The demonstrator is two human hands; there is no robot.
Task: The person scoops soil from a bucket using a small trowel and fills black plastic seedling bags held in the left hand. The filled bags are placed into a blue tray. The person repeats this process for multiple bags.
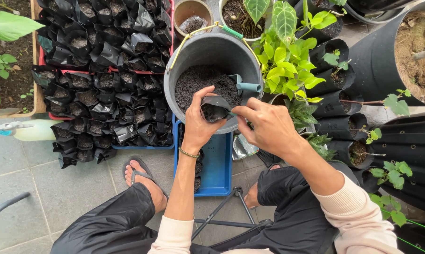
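Head view, looking down. At centre frame the left hand [199, 123] grips a small black nursery bag [215, 108], its fingers curled around the bag's left side and underside; the bag's mouth faces up and its inside is too dark to show any contents. The right hand [268, 126] meets the bag from the right, thumb and forefinger narrowed to a pinch at its rim; the remaining fingers are folded under the palm and hidden.

The bag hangs over the near rim of a grey bucket [184, 61] in the upper centre, partly filled with dark soil [198, 82]. A teal scoop [246, 86] lies in the soil with its handle pointing right; its blade is largely covered by the bag and the fingers. A yellow cord handle arcs over the bucket's far rim.

Left of the bucket, rows of filled black bags [104, 89] stand packed in red and blue trays, whose edges alone show between them. Below the hands lies a blue tray [217, 164], its upper end hidden by the bucket and wrists. A green beaded bracelet [188, 153] circles the left wrist. A sandalled foot [144, 181] rests on the grey paved floor at lower left; the other foot is mostly concealed by a black trouser leg. Leafy plants [285, 56] in black pots fill the right side, several cut off by the frame edge.
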